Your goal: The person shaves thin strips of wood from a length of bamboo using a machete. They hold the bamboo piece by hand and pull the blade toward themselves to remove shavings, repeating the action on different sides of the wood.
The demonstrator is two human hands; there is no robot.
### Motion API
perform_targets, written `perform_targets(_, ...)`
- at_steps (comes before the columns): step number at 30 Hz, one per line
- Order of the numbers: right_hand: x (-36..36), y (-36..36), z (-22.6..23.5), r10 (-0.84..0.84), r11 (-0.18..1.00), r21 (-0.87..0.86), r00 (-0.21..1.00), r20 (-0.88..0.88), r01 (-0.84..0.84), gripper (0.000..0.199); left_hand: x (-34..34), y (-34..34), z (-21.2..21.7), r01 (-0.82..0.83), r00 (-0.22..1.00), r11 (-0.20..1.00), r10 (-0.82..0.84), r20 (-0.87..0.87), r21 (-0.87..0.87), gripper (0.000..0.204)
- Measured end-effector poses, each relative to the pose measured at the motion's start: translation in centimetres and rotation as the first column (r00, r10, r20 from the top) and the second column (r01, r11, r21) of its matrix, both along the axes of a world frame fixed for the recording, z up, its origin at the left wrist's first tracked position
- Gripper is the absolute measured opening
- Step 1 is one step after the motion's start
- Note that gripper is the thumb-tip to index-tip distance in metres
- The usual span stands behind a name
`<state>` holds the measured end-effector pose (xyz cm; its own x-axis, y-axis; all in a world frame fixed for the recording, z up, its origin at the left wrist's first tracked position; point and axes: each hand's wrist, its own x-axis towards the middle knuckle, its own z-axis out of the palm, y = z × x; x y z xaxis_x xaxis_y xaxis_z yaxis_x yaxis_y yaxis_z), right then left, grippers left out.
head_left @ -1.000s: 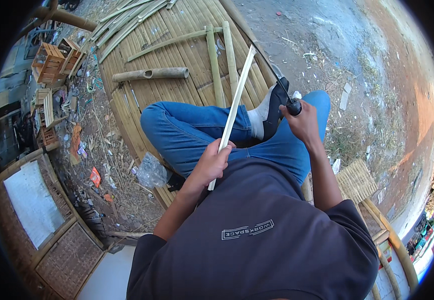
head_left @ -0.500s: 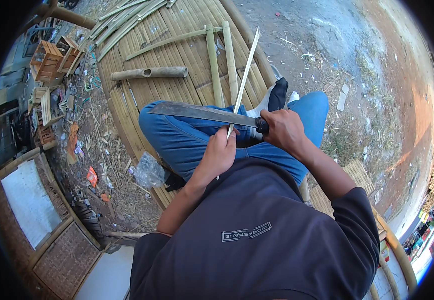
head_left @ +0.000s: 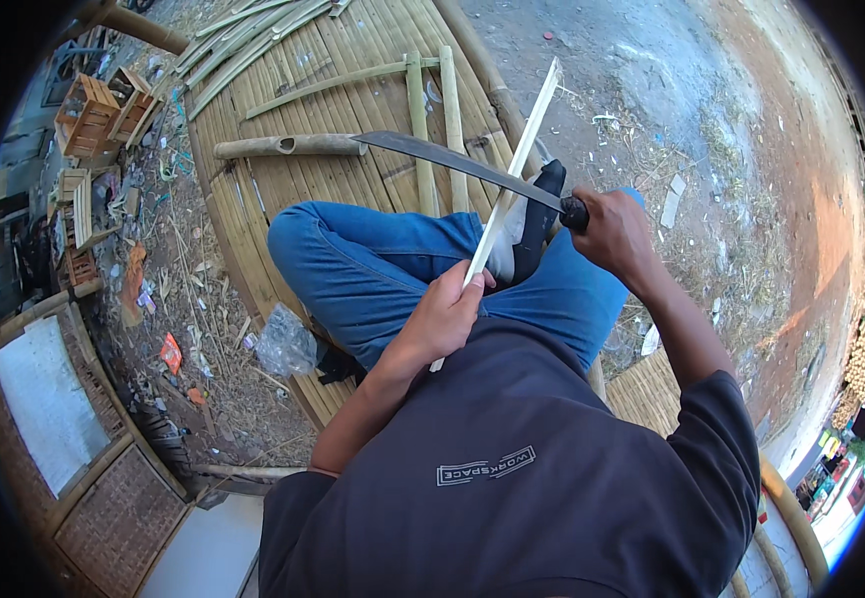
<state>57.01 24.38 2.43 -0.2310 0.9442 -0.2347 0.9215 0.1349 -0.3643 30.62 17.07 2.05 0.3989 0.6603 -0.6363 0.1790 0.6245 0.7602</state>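
My left hand is closed around the lower part of a long pale bamboo strip, which slants up and to the right past my crossed legs. My right hand grips the dark handle of a machete. Its long grey blade points up and to the left and crosses the strip about midway along, seemingly in contact with it. The strip's lower end sticks out below my left hand, against my dark shirt.
I sit on a bamboo-slat platform. A hollow bamboo tube, two upright-lying split pieces and a bundle of strips lie on it. A clear plastic bag is left of my knee; wooden crates stand beyond.
My right hand has moved the machete up and away along the strip. The strip has tilted further right, its broad pale face now turned more to view.
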Motion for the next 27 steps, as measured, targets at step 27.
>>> perform_targets(27, 0.7, 1.9, 4.4, 0.022, 0.953, 0.300, 0.996, 0.084, -0.046, 0.013, -0.7, 0.5, 6.2, -0.003, 0.969, 0.999, 0.010, 0.246, -0.032, 0.022)
